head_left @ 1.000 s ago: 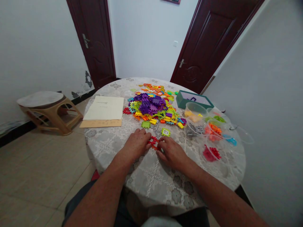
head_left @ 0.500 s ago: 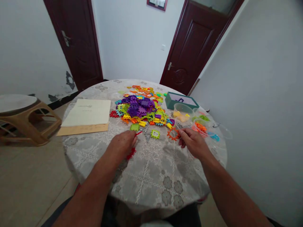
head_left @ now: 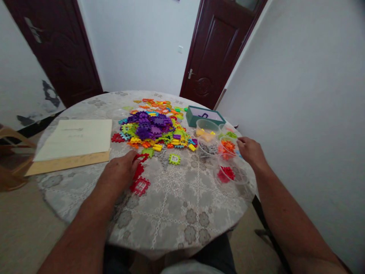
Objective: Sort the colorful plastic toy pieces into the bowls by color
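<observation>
My left hand (head_left: pixel 124 167) is closed in a pinch on a red gear-edged building piece (head_left: pixel 142 156), held just above the cloth. Below it lie more red pieces, among them a red window piece (head_left: pixel 140 186). My right hand (head_left: pixel 252 152) is at the right side of the table, fingers curled together beside the rim of a clear bowl of orange pieces (head_left: pixel 228 147); whatever its fingertips hold, if anything, is hidden. A green window piece (head_left: pixel 174 159) and a plain green piece (head_left: pixel 147 152) lie between the hands, beside grey pieces (head_left: pixel 163 156).
A mixed heap of purple, yellow and green pieces (head_left: pixel 155 125) covers the table's middle. Clear bowls hold yellow (head_left: pixel 207 134), grey (head_left: pixel 207 149) and red pieces (head_left: pixel 226 174). A green box (head_left: pixel 192 121) stands behind them. Papers (head_left: pixel 76 139) lie at left.
My right hand has moved right to the bowls, and the orange ring piece no longer shows in it. My left hand still grips red. The view has turned slightly right.
</observation>
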`<control>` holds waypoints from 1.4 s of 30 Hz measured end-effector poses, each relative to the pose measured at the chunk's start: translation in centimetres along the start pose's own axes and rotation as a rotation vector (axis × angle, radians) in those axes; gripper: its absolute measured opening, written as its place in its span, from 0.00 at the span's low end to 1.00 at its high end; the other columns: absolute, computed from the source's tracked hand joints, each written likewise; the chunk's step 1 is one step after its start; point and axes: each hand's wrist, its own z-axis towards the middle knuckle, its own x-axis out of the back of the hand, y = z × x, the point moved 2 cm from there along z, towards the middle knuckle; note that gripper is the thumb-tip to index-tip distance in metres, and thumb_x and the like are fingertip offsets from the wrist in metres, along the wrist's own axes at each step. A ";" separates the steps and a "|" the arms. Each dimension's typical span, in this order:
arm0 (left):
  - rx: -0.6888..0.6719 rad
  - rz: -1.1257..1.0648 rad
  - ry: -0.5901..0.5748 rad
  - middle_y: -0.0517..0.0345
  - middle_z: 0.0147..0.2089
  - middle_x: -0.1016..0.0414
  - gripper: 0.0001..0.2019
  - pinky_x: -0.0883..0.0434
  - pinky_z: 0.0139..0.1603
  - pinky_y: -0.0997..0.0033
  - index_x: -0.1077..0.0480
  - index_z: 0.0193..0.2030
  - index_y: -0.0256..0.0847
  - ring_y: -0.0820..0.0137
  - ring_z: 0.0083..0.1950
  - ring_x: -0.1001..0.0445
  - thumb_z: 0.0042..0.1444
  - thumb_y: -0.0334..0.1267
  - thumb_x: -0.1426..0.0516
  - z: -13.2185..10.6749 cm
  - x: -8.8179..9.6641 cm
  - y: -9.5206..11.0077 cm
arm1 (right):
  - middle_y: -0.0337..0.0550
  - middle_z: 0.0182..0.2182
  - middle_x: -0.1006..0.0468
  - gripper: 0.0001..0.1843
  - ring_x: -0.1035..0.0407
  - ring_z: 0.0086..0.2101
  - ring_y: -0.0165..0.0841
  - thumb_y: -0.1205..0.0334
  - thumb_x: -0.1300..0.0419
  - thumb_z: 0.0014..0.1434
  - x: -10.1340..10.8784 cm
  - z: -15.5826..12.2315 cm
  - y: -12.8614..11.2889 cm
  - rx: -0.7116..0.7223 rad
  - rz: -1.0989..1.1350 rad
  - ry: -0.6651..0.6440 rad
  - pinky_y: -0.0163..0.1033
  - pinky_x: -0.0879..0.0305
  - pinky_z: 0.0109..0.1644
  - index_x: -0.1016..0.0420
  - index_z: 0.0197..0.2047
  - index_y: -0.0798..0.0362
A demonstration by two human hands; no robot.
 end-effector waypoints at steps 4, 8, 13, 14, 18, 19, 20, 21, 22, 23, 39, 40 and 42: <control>0.035 -0.106 0.012 0.47 0.42 0.17 0.14 0.34 0.41 0.65 0.24 0.52 0.43 0.57 0.43 0.21 0.69 0.41 0.49 -0.2 -0.1 0.2 | 0.55 0.48 0.15 0.19 0.21 0.42 0.44 0.55 0.45 0.68 0.2 -3.3 -4.3 0.190 0.180 0.140 0.49 0.28 0.53 0.17 0.51 0.55; 0.061 -0.246 0.075 0.49 0.42 0.17 0.11 0.34 0.42 0.66 0.23 0.48 0.43 0.59 0.42 0.22 0.66 0.39 0.46 -0.2 0.2 0.1 | 0.50 0.43 0.16 0.13 0.23 0.37 0.38 0.57 0.43 0.71 -0.2 -9.1 -13.1 0.532 0.483 -0.149 0.45 0.26 0.46 0.20 0.50 0.51; 0.105 -0.404 0.166 0.53 0.37 0.20 0.09 0.36 0.40 0.66 0.24 0.40 0.42 0.62 0.37 0.26 0.64 0.40 0.45 -0.2 0.8 -0.6 | 0.54 0.56 0.22 0.16 0.26 0.53 0.42 0.58 0.43 0.73 -2.4 -15.1 -23.0 0.858 0.588 -0.517 0.49 0.28 0.58 0.27 0.60 0.51; 0.123 -0.428 0.179 0.54 0.35 0.21 0.09 0.37 0.39 0.66 0.24 0.38 0.42 0.63 0.36 0.27 0.64 0.40 0.45 -0.2 1.0 -0.7 | 0.55 0.58 0.24 0.18 0.27 0.55 0.43 0.56 0.42 0.72 -2.9 -15.7 -24.4 0.879 0.544 -0.551 0.50 0.29 0.60 0.28 0.62 0.51; 0.205 -0.547 0.216 0.59 0.31 0.25 0.10 0.38 0.37 0.67 0.27 0.33 0.41 0.66 0.32 0.30 0.62 0.43 0.43 -0.3 1.5 -1.4 | 0.54 0.56 0.25 0.22 0.28 0.53 0.45 0.49 0.36 0.67 -4.6 -16.8 -27.9 0.881 0.375 -0.612 0.48 0.29 0.55 0.26 0.59 0.51; 0.219 -0.573 0.228 0.60 0.30 0.26 0.10 0.39 0.36 0.67 0.27 0.33 0.42 0.67 0.32 0.30 0.61 0.43 0.43 -0.3 1.6 -1.5 | 0.53 0.55 0.25 0.21 0.28 0.51 0.44 0.48 0.36 0.67 -4.9 -17.0 -28.4 0.877 0.350 -0.605 0.46 0.29 0.53 0.25 0.57 0.51; 0.228 -0.597 0.243 0.61 0.29 0.27 0.11 0.39 0.36 0.68 0.28 0.32 0.42 0.67 0.31 0.31 0.61 0.44 0.43 -0.3 1.6 -1.7 | 0.53 0.53 0.24 0.18 0.28 0.50 0.44 0.49 0.37 0.68 -5.3 -17.1 -28.7 0.879 0.335 -0.591 0.45 0.30 0.52 0.24 0.55 0.50; 0.231 -0.620 0.257 0.61 0.28 0.28 0.11 0.39 0.35 0.68 0.28 0.31 0.42 0.68 0.31 0.31 0.61 0.45 0.43 -0.4 1.6 -1.8 | 0.52 0.52 0.24 0.16 0.28 0.49 0.43 0.51 0.38 0.68 -5.6 -17.2 -28.9 0.884 0.330 -0.572 0.43 0.31 0.50 0.24 0.54 0.51; 0.232 -0.643 0.267 0.62 0.28 0.28 0.12 0.39 0.35 0.68 0.29 0.31 0.42 0.68 0.30 0.32 0.61 0.46 0.42 -0.5 1.6 -2.0 | 0.52 0.51 0.24 0.14 0.28 0.48 0.42 0.53 0.40 0.69 -6.0 -17.3 -29.0 0.893 0.334 -0.548 0.42 0.32 0.49 0.23 0.53 0.51; 0.232 -0.667 0.275 0.63 0.27 0.29 0.12 0.39 0.34 0.68 0.29 0.31 0.42 0.68 0.30 0.32 0.61 0.47 0.42 -0.5 1.6 -2.1 | 0.52 0.49 0.23 0.12 0.28 0.47 0.41 0.55 0.41 0.70 -6.4 -17.3 -28.9 0.902 0.341 -0.525 0.41 0.33 0.48 0.23 0.51 0.52; 0.084 -0.736 0.342 0.61 0.34 0.23 0.10 0.36 0.37 0.69 0.25 0.38 0.42 0.68 0.35 0.28 0.64 0.45 0.43 -1.2 0.6 1.3 | 0.36 0.27 0.23 0.20 0.24 0.23 0.33 0.40 0.45 0.68 -10.6 -14.7 -26.6 0.011 1.289 -0.873 0.35 0.31 0.23 0.34 0.37 0.48; 0.071 -0.736 0.339 0.60 0.35 0.22 0.10 0.35 0.38 0.69 0.25 0.40 0.42 0.68 0.36 0.27 0.64 0.45 0.43 -1.2 0.3 1.7 | 0.36 0.27 0.23 0.18 0.24 0.24 0.33 0.41 0.43 0.67 -10.6 -14.8 -26.7 -0.006 1.328 -0.891 0.35 0.30 0.23 0.33 0.38 0.49; 0.053 -0.734 0.324 0.60 0.37 0.21 0.09 0.35 0.39 0.69 0.25 0.41 0.43 0.68 0.36 0.27 0.65 0.43 0.43 -1.3 -0.4 2.4 | 0.36 0.28 0.22 0.15 0.24 0.24 0.33 0.46 0.41 0.65 -10.7 -14.8 -26.9 -0.026 1.380 -0.918 0.35 0.28 0.24 0.33 0.39 0.49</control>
